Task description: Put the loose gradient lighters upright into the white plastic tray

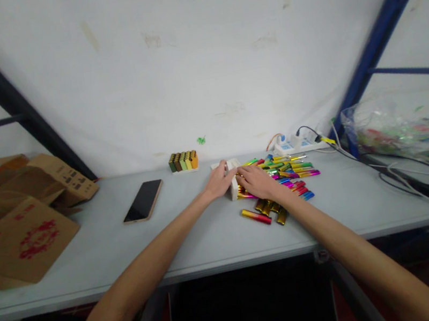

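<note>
Near the middle of the table, a white plastic tray (235,192) is tipped on its side with its opening toward the right. My left hand (217,183) grips the tray from its left, thumb along the upper part. My right hand (255,180) is at the tray's open side, fingers bent down over shiny metallic-coloured tubes; what they hold is hidden. A loose pile of these tubes (296,173), in pink, green, gold, blue and red, spreads to the right beneath and beyond this hand. Closer to me lies one yellow-to-red tube (256,216), beside several gold ones (282,216).
Against the wall stands a white holder filled with upright dark, yellow and orange pieces (183,161). A phone (143,201) lies left of it. Cardboard boxes (22,234) occupy the far left. Rightward are a power strip (299,144), cables (400,174) and a clear plastic bag (400,125).
</note>
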Tool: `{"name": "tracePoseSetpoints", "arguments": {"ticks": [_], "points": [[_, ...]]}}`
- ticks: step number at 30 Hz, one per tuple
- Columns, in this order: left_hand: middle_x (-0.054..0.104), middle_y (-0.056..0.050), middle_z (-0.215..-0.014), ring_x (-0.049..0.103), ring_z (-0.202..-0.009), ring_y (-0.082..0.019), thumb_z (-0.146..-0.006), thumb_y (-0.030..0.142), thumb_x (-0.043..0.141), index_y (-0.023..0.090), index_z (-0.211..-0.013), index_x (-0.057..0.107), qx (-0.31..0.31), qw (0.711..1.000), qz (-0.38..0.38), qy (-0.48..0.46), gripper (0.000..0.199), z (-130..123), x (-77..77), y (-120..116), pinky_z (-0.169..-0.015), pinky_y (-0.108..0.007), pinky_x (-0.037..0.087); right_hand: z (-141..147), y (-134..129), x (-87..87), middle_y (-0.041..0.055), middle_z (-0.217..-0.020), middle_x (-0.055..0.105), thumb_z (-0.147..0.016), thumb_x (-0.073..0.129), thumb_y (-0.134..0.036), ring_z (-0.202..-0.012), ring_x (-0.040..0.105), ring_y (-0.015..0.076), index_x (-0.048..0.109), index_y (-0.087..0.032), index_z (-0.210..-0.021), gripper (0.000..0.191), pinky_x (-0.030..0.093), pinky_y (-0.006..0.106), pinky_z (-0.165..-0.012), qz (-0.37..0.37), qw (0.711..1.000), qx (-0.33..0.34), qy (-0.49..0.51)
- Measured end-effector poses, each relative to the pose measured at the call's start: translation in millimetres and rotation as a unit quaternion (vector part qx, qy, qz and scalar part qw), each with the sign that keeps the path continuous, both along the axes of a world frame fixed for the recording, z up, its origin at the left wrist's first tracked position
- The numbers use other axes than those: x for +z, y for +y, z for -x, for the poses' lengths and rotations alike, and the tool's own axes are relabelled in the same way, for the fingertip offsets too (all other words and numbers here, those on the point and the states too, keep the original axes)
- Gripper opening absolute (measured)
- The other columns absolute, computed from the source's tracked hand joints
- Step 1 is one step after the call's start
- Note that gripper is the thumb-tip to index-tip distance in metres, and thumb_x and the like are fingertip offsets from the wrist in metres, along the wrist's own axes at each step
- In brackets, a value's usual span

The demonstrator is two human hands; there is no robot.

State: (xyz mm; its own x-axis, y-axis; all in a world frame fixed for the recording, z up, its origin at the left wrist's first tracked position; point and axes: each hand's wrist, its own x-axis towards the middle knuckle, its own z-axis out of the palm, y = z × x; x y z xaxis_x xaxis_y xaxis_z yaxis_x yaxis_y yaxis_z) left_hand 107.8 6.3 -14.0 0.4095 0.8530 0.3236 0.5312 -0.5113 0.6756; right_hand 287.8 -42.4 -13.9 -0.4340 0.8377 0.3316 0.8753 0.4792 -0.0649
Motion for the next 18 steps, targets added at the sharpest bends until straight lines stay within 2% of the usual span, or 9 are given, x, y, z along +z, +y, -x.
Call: {"name": "tracePoseSetpoints", "arguments": {"ticks": [7, 12, 18], "points": [[0.073, -0.01, -0.108, 0.067, -0.102, -0.026, -0.098, 0.037, 0.047, 0.02, -0.11, 0.054, 0.009, 0.999, -0.003, 0.043, 0.022, -2.8, 3.2, 0.0, -0.091, -0.037, 0.049, 4.0, 1.8, -11.5, 0.0156, -0.136, 0.066, -0.111, 0.027, -0.03, -0.13, 0.058, 0.0257, 0.061, -0.013, -0.13, 0.042, 0.038, 0.043, -0.115, -0.003, 0.999, 0.017, -0.028], [0.072, -0.012, -0.1, 0.067, -0.096, -0.027, -0.099, 0.035, 0.042, 0.019, -0.11, 0.053, 0.017, 0.995, -0.002, 0.102, 0.023, 3.9, 10.5, 3.4, -0.084, -0.036, 0.048, -2.3, 0.2, -11.0, 0.0153, -0.135, 0.066, -0.111, 0.026, -0.03, -0.128, 0.059, 0.0269, 0.061, -0.013, -0.132, 0.045, 0.041, 0.044, -0.113, -0.008, 0.998, 0.015, -0.053], [0.072, -0.012, -0.1, 0.067, -0.095, -0.027, -0.098, 0.038, 0.042, 0.018, -0.108, 0.054, 0.022, 0.993, -0.003, 0.116, 0.025, 16.1, 12.1, 10.0, -0.08, -0.035, 0.047, -10.4, 0.6, -11.2, 0.0142, -0.146, 0.06, -0.111, 0.025, -0.031, -0.135, 0.055, 0.0272, 0.058, -0.013, -0.139, 0.047, 0.038, 0.044, -0.116, -0.007, 0.998, 0.013, -0.064]]}}
